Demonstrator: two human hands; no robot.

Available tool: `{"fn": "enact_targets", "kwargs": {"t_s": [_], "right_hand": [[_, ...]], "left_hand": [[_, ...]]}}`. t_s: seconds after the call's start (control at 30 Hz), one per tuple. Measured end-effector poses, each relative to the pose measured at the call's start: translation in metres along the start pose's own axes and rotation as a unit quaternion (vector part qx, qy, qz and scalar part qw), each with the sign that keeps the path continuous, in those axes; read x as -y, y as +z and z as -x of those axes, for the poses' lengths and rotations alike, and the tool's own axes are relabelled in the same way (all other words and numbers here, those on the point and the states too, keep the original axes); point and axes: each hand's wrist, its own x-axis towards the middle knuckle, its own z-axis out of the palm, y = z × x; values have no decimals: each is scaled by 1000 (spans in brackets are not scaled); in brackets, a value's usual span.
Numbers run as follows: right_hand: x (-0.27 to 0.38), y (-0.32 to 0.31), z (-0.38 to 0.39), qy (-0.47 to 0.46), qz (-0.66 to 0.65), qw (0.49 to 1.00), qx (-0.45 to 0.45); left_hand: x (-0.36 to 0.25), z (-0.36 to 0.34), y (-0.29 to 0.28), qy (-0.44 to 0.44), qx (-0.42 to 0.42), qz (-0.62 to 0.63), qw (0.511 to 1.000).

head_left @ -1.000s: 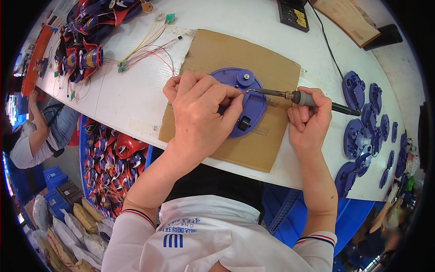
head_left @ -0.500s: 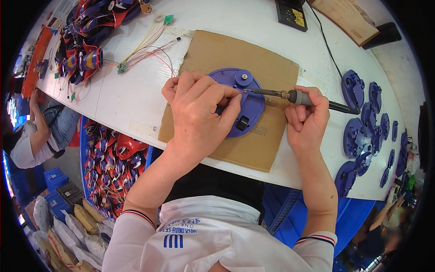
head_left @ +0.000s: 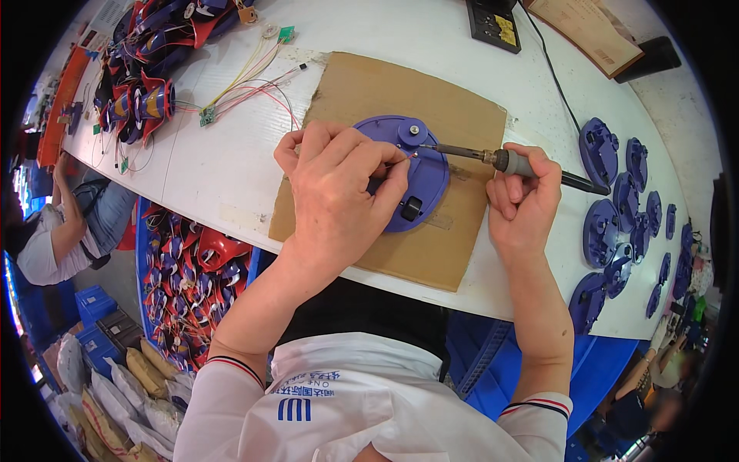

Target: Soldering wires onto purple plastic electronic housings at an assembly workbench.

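By the curled right grip (head_left: 525, 189), a soldering iron (head_left: 514, 163) is firmly held, its tip above the purple shell (head_left: 431, 179). By the left grip (head_left: 339, 173), a thin wire (head_left: 413, 156) is pinched over that shell, which is laid on cardboard (head_left: 369, 88) on the white counter (head_left: 212, 165).

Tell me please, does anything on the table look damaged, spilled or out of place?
I see nothing spilled or broken. Only the cardboard stands out slightly: darker marks show just right of the purple part, so its surface looks worn.
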Motion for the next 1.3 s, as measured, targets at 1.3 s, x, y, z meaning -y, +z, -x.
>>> {"fn": "enact_targets", "kwargs": {"t_s": [1.3], "right_hand": [[19, -11, -11, -39, -91, 991, -88]], "left_hand": [[219, -38, -95, -110, -299, -332, 888]]}}
